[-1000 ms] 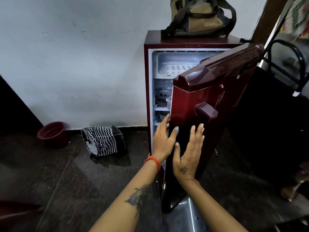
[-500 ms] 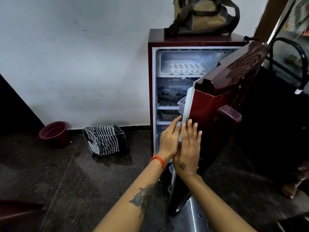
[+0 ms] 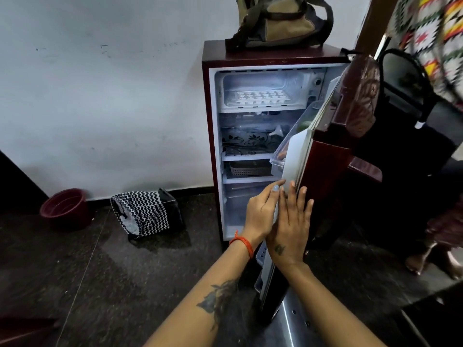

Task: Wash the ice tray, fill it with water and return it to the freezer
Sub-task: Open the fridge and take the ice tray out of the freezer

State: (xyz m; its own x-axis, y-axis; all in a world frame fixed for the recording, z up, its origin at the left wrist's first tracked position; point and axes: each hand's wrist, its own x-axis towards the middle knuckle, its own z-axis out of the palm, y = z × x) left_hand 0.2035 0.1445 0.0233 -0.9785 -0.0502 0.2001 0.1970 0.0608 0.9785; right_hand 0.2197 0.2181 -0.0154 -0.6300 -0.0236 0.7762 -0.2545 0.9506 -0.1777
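I press both flat hands, left [image 3: 260, 211] and right [image 3: 290, 229], fingers straight, against the door [image 3: 325, 186] edge, swinging it wide to reach the tray [image 3: 260, 98].

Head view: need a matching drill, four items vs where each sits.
Items:
1. ice tray
2. olive bag
3. maroon pot
4. left hand

Places:
A. on the floor by the wall
B. on the edge of the open fridge door
C. in the freezer compartment
D. on top of the fridge

Pairs: 1-C, 2-D, 3-A, 4-B
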